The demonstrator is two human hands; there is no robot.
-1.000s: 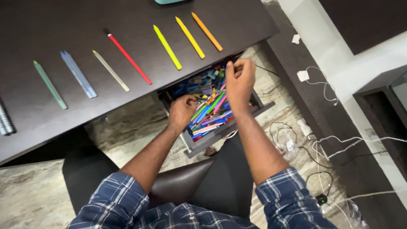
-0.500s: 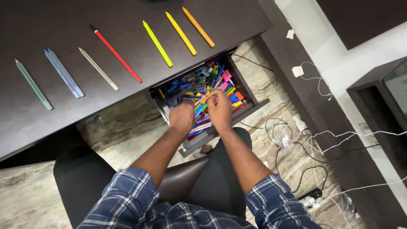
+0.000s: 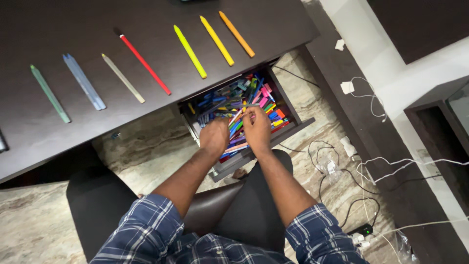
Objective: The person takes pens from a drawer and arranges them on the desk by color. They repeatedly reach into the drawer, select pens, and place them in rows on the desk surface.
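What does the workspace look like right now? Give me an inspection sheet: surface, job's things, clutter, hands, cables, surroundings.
Surface: dark desk top, with a row of single pens laid apart.
Job's things: open drawer under the desk, heaped with mixed coloured pens.
Laid-out row: green pen, blue pens, beige pen, red pen, lime pen, yellow pen, orange pen.
Clutter: white scrap on the floor ledge.
Hands: left hand and right hand both in the drawer; their grips cannot be made out.
Cables: white and black cables tangled on the floor, white charger.
Surroundings: marble floor, dark chair.
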